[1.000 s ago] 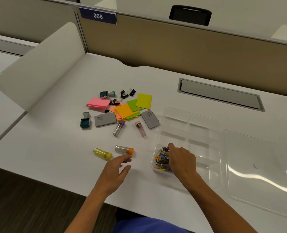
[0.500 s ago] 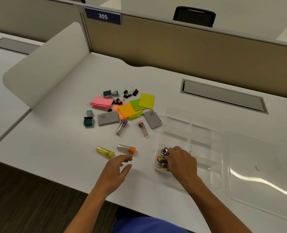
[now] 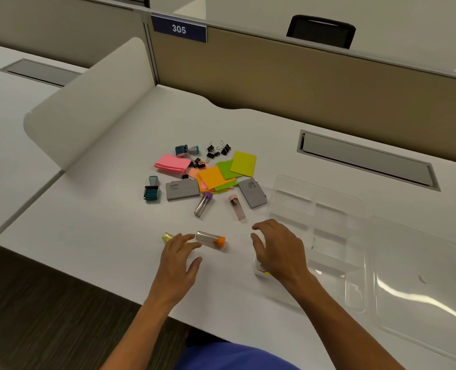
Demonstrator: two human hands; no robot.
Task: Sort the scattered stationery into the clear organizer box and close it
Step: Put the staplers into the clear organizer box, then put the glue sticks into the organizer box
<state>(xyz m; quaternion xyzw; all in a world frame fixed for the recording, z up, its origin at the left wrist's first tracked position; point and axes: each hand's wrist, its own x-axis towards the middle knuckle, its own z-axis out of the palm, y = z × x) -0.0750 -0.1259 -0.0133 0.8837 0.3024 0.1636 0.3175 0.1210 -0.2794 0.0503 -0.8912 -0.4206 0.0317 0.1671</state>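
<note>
Progress: honestly still early imo. One corner compartment of the clear organizer box point(image 3: 325, 209) has some colourful small bits in it, mostly hidden under the right hand point(image 3: 280, 249), so I can't say exactly what they are.

Landmark: I'm using the organizer box for everything below.

Box: open, sitting on the white desk point(image 3: 109, 231), other compartments look bare as far as I can tell through the clear plastic.

Lid: clear lid point(image 3: 424, 287) lies flat just to the right of the box, so closing is not yet done.

Right hand: hovering over the box's near-left corner, fingers spread and loosely bent, holding nothing.

Left hand: left hand point(image 3: 180, 256) is well left of the box, fingers apart and mostly straight, fingertips at the orange-capped tube point(image 3: 211, 239) and partly covering the yellow tube point(image 3: 168, 236). No grip on either yet; can't tell if it's actually touching.

Still outside, left of the box: purple-capped tube point(image 3: 203, 204), pink tube point(image 3: 237, 206), two grey cases point(image 3: 182, 189) point(image 3: 252, 193), sticky notes point(image 3: 216, 177), pink note stack point(image 3: 172, 165), black binder clips point(image 3: 217, 150), two teal stamps point(image 3: 151, 190) point(image 3: 186, 150).

What's left: pretty much the whole pile, then the lid. My guess is the tubes nearest the left hand go next.
</note>
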